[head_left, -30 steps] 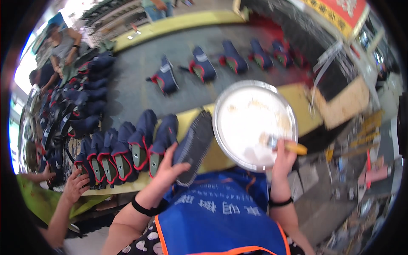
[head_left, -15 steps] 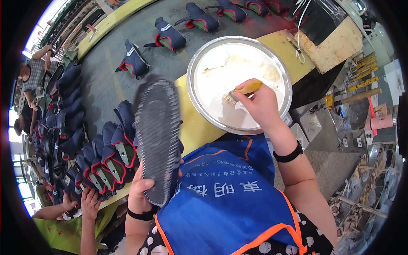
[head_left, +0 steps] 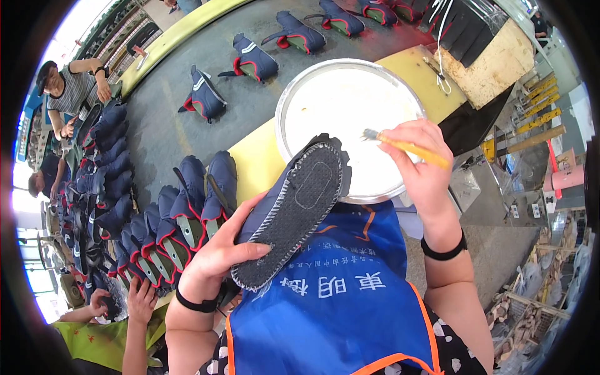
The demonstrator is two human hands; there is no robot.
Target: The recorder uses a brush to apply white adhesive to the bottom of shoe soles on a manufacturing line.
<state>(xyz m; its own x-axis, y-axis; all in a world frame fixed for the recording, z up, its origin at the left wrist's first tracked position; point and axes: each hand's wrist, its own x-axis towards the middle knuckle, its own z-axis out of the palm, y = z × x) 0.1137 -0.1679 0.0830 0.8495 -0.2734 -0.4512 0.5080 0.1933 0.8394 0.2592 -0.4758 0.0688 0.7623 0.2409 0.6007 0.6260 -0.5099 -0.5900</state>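
Note:
My left hand (head_left: pixel 222 250) grips a navy shoe upper (head_left: pixel 297 209) by its lower end, thumb pressed on the black stitched bottom, which faces up. Pale zigzag stitching runs round its edge, and an oval outline marks the far part. The shoe's far end overlaps the near left rim of a round metal basin (head_left: pixel 284 112) of white liquid. Over the basin's right side, my right hand (head_left: pixel 422 165) pinches a small brush (head_left: pixel 415 152) by its yellow handle, bristles pointing left, apart from the shoe.
Navy shoe uppers with red trim (head_left: pixel 178 247) stand crowded at the left; more (head_left: pixel 254 59) line the dark belt (head_left: pixel 159 112) beyond. A co-worker's hands (head_left: pixel 142 300) are at the lower left, and another person (head_left: pixel 78 87) stands farther off. A stained board (head_left: pixel 494 65) lies far right.
The shoe upper has swung right and tilted toward the basin, coming into sharp view. My right hand has lifted the brush out of the white liquid and moved right.

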